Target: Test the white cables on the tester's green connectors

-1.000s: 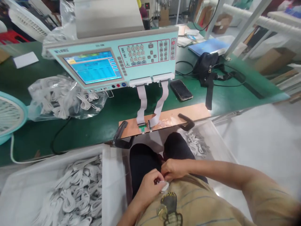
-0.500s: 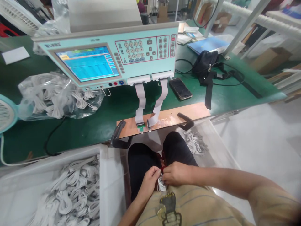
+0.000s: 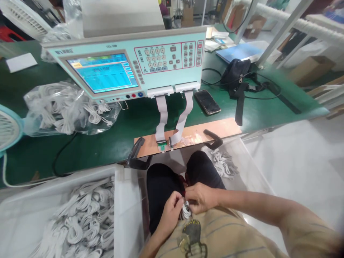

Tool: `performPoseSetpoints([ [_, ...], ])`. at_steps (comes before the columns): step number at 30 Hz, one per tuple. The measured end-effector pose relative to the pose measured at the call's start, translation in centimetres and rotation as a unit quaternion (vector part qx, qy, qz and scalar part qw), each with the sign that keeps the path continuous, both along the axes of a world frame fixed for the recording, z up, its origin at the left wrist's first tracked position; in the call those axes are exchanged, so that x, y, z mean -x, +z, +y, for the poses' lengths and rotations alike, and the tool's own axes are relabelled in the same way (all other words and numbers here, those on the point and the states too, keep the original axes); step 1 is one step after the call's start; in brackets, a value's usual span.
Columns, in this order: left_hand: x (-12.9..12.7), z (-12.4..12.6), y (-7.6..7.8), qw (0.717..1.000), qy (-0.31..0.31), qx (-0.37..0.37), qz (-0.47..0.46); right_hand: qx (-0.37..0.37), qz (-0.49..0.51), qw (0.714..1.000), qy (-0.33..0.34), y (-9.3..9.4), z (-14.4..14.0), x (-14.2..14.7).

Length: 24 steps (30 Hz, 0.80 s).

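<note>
A small coiled white cable [image 3: 185,212] is held close to my body, above my lap. My left hand [image 3: 172,209] pinches it from the left, thumb and forefinger together. From the right, my right hand [image 3: 201,197] grips the same coil with bent fingers; its fingertips are partly hidden. Ahead, two grey ribbon cables [image 3: 161,120] run down from a tester [image 3: 169,77] with a lit blue screen to small connectors on a copper-coloured board [image 3: 220,125] at the table edge.
To the left a white bin [image 3: 119,193] holds many coiled cables; another bin [image 3: 251,161] with cables is at right. Black clamps [image 3: 139,154] grip the board. A phone [image 3: 207,101], a black bag [image 3: 236,75] and a plastic bag of cables [image 3: 64,111] lie on the green table.
Both hands stay at the coiled cable; the fingers have shifted slightly and more of the coil shows between them. The view has moved a little. Dark text now appears on the tester's screen.
</note>
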<state>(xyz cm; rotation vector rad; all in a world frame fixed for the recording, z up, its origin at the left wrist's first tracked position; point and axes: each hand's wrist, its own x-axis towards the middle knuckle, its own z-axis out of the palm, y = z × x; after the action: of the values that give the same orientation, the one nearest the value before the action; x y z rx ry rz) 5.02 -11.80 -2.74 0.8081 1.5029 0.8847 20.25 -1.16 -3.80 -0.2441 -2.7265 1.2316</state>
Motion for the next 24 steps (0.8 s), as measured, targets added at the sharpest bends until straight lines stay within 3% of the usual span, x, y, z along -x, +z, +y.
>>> performPoseSetpoints([
  [4, 0.3, 0.3, 0.3, 1.0, -0.001, -0.005, 0.007, 0.138, -0.002, 0.981, -0.136, -0.3, -1.2, 0.1],
  [7, 0.2, 1.4, 0.4, 0.999, 0.028, -0.031, 0.022, 0.151, 0.035, 0.959, -0.239, 0.3, -0.4, 1.4],
  [10, 0.3, 3.6, 1.1, 0.994, 0.079, -0.071, 0.012, 0.211, 0.108, 0.913, -0.333, 1.4, 1.9, 3.7],
  [14, 1.6, 6.9, 2.9, 0.97, 0.189, -0.093, -0.124, 0.399, 0.166, 0.84, -0.327, 3.6, 5.2, 6.2],
  [17, 3.4, 8.3, 3.9, 0.938, 0.222, -0.054, -0.26, 0.495, 0.152, 0.793, -0.319, 4.6, 6.5, 7.1],
  [20, 4.9, 8.5, 4.1, 0.926, 0.201, -0.046, -0.315, 0.523, 0.148, 0.771, -0.332, 4.8, 7.0, 7.6],
  [24, 5.6, 8.4, 3.4, 0.927, 0.184, -0.069, -0.319, 0.522, 0.128, 0.76, -0.366, 4.7, 7.2, 8.3],
])
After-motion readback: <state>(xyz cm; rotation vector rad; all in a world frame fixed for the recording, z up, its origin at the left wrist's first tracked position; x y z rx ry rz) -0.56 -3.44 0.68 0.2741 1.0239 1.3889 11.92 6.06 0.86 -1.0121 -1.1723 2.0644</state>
